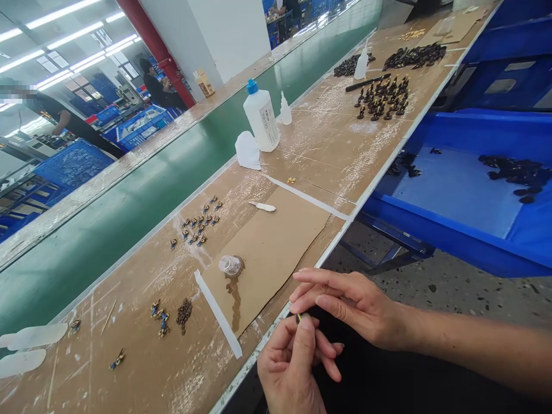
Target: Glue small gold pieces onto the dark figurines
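"Head view: what is held by the hands?"

"One small dark-and-yellow piece [299, 317] is pinched between the thumb and a finger of the left hand [291, 359]. The right hand [357, 307] is spread above it, thumb parted from the stretched fingers; whether the piece is touched by it cannot be told."

"What is counted just beyond the hands?"

"One cardboard sheet [280, 236], on which one clear cup [232, 265] is placed, to the left of the hands. One white-handled blade [264, 207] is laid farther forward."

"And the bottles?"

"Three are counted, well beyond the hands: one large blue-capped bottle [263, 121] and two small dropper bottles [285, 110]."

"What is found left of the hands?"

"About thirteen blue-and-gold figures [200, 221] are grouped beyond the cup. Nearer, one pile of brown rings [184, 313] is set beside a tight cluster [162, 319] that cannot be counted exactly. One thin stick [108, 317] is seen farther left."

"And to the right?"

"One blue tub [431, 221] is placed beyond the right hand."
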`<state>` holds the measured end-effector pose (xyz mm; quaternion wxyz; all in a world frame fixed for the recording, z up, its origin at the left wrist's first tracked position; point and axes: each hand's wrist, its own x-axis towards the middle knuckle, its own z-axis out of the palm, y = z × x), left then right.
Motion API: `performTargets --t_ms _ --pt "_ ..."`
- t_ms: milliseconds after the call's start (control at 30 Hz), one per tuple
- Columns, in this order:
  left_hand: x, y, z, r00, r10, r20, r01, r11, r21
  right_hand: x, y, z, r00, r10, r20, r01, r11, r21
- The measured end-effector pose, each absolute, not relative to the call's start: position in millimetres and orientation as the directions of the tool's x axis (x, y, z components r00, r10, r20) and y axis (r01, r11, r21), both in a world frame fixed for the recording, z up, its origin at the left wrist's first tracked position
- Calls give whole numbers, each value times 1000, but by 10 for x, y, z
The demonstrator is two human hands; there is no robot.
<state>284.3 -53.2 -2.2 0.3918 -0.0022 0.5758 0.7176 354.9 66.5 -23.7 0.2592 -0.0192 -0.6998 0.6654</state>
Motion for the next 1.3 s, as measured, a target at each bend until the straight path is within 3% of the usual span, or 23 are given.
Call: performTargets --t_ms 167,500,700,967,1300 --pt "2831 -546 -42 -686 577 -443 -550 -13 835 3555 679 -257 -846 357 397 -330 236 -914" --pt "2842 -535 -6 -715 560 -418 -522 -29 853 3576 658 -236 -831 357 426 -336 288 -897" --pt "2847 -520 -10 -742 542 -395 -491 -37 870 3566 643 -210 -859 403 316 -267 173 -948" --pt "2811 -471 38 -784 509 -357 -433 -36 901 3553 609 -190 -899 425 106 -226 -241 -944" --pt "2748 -509 48 -604 646 -466 -643 -51 764 3560 624 -150 -906 413 95 -208 -239 -949"
